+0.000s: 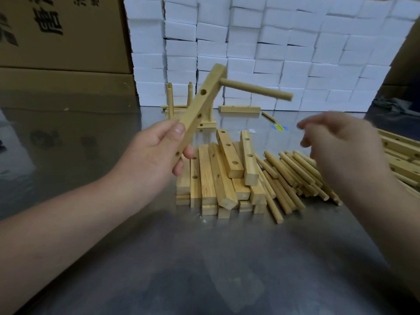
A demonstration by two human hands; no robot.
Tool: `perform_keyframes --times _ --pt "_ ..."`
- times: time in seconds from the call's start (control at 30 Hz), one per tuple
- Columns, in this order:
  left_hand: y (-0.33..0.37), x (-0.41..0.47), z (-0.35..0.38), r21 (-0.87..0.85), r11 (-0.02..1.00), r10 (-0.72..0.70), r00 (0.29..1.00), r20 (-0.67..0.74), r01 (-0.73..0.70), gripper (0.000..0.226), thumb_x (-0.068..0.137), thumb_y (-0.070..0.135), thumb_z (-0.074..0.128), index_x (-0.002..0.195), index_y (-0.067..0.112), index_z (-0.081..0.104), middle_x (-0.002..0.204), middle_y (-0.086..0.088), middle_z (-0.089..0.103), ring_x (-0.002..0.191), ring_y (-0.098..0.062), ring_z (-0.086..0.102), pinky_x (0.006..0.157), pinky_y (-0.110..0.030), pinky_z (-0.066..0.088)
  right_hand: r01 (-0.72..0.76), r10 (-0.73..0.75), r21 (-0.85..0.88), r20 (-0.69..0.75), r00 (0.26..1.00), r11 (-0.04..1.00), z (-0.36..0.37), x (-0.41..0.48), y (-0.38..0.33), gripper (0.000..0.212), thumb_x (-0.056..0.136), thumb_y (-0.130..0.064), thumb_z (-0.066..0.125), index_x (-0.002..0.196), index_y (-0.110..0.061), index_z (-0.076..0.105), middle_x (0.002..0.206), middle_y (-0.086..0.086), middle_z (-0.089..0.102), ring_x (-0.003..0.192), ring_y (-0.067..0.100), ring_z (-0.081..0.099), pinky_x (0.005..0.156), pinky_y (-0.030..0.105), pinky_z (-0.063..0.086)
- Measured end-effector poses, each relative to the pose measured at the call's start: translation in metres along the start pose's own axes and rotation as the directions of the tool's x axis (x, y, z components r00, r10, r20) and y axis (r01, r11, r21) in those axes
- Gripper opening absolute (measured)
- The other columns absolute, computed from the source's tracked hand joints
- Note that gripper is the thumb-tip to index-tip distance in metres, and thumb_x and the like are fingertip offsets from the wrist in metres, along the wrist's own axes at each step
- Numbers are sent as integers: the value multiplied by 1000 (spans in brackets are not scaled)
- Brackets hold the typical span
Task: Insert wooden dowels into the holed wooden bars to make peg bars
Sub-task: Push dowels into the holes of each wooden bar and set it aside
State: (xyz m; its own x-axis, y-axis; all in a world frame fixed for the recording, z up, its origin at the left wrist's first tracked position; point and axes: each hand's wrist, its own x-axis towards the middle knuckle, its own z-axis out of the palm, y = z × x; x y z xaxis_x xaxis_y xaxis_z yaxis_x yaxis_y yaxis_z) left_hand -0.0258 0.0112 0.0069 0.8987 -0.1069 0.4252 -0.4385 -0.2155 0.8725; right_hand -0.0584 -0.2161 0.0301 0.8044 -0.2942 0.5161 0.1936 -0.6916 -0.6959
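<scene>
Bench point(204, 269): grey metal, shiny, with both forearms reaching in from the near edge. Left hand point(154, 153) pinches the lower end of a holed bar point(200, 105) between thumb and fingers, so the bar is held in the air above the bench, slanting up and to the right. Three empty holes show along its face. One dowel point(255, 89) is seated near its upper end and sticks out to the right. Right hand point(336, 142) is blurred, with fingers loosely bent and holding nothing, raised over the loose dowels point(293, 176) that lie fanned on the bench. Just left of those dowels is a stack of bars point(218, 178), two of them propped slantwise on top. More bars point(400, 151) lie at the right edge. Beyond the stack is a blue and yellow sticker point(279, 127). Farther back are a peg bar with upright pegs point(170, 98), partly hidden by the held bar, a single bar lying flat point(239, 109) and a stray dowel point(268, 116). Rear: a wall of white boxes point(272, 53), with brown printed cartons point(63, 35) to the left.
</scene>
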Motion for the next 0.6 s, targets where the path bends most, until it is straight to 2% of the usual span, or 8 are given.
perform_keyframes --times 0.07,0.1,0.17,0.23,0.3,0.43,0.5,0.6 --pt "1 0 1 9 999 -41 999 -35 41 35 100 29 30 76 24 56 49 13 56 40 -1 43 42 -9 36 28 52 -391 191 980 920 4 7 8 21 87 -28 45 95 -34 64 78 -11 61 63 13 54 60 29 44" --pt "1 0 2 14 999 -52 998 -46 52 37 100 29 28 77 21 56 46 13 56 38 -1 43 40 -9 35 54 106 -516 276 955 855 7 9 11 20 87 -32 47 96 -34 63 83 -9 60 70 13 54 62 28 43" --pt "1 0 3 29 998 -59 996 -59 61 39 101 29 26 78 18 57 43 13 55 36 -2 41 38 -9 34 99 192 -648 363 912 755 11 10 14 22 85 -44 50 101 -34 61 91 -8 59 77 12 52 62 27 39" --pt "1 0 2 57 996 -62 995 -75 66 40 101 28 27 75 18 56 45 14 55 36 -2 40 39 -10 34 122 214 -706 368 905 698 12 11 16 33 82 -52 53 109 -33 57 100 -6 59 80 12 46 64 27 36" --pt "-1 0 2 67 995 -68 994 -90 74 39 100 28 29 72 18 55 52 14 56 38 -3 40 41 -11 36 143 211 -740 363 908 658 12 11 17 37 83 -52 54 112 -29 57 104 -4 60 80 13 44 64 26 35" --pt "-2 -1 3 77 995 -60 995 -82 66 37 99 28 31 70 22 53 54 14 56 39 -2 42 42 -12 37 164 226 -776 368 902 609 15 11 14 21 86 -29 54 98 -19 67 92 3 65 78 19 58 58 25 42" --pt "-2 -1 3 69 996 -55 995 -85 61 37 99 28 31 70 23 53 53 14 55 39 -2 42 41 -12 36 128 213 -782 317 924 610 12 12 12 22 85 -22 49 97 -17 66 91 4 65 78 21 59 57 25 42" --pt "-2 0 3 68 996 -54 994 -96 61 35 100 27 30 74 25 53 52 15 55 39 -1 42 41 -10 36 91 88 -755 193 977 649 3 16 9 26 89 -20 41 97 -14 66 84 6 62 67 20 53 49 24 34"
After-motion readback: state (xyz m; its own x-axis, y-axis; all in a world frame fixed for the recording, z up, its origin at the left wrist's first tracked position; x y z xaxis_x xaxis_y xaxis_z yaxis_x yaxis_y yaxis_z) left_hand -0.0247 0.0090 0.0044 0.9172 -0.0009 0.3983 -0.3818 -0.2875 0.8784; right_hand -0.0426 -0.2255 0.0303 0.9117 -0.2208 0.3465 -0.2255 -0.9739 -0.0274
